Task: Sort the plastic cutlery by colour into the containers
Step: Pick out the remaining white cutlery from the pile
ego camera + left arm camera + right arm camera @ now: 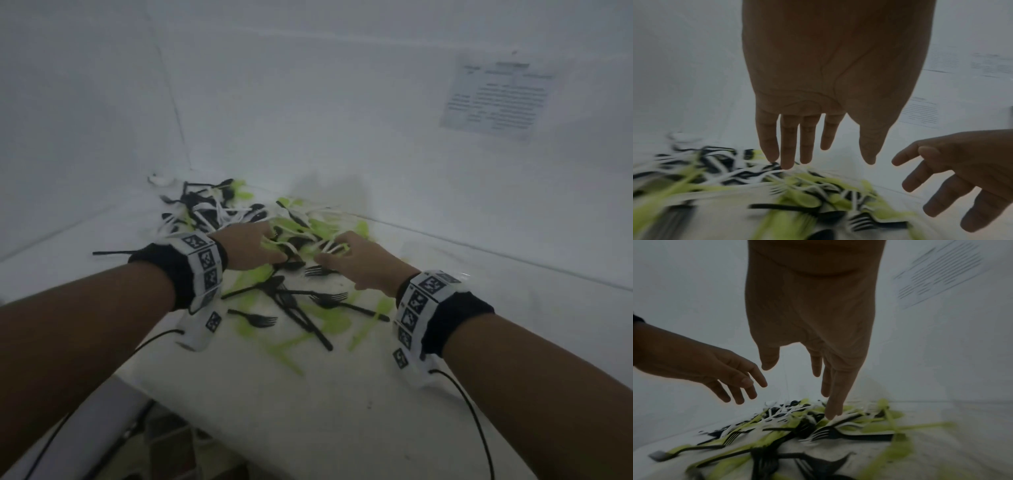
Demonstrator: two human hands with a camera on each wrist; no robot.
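Observation:
A mixed pile of plastic cutlery (281,236) in black, white and lime green lies on the white table (308,404), stretching from the back corner toward me. My left hand (253,246) hovers over the middle of the pile, fingers straight and spread (789,155), holding nothing. My right hand (346,257) is just to its right, also with fingers extended (833,402) above green and white pieces. Black forks (329,298) and green pieces (329,325) lie nearer to me. No containers are in view.
White walls close in behind and to the left of the pile, meeting at a corner. A printed sheet (496,99) is stuck on the right wall. A small white object (161,179) sits by the back corner. The table's near edge (164,407) drops off at bottom left.

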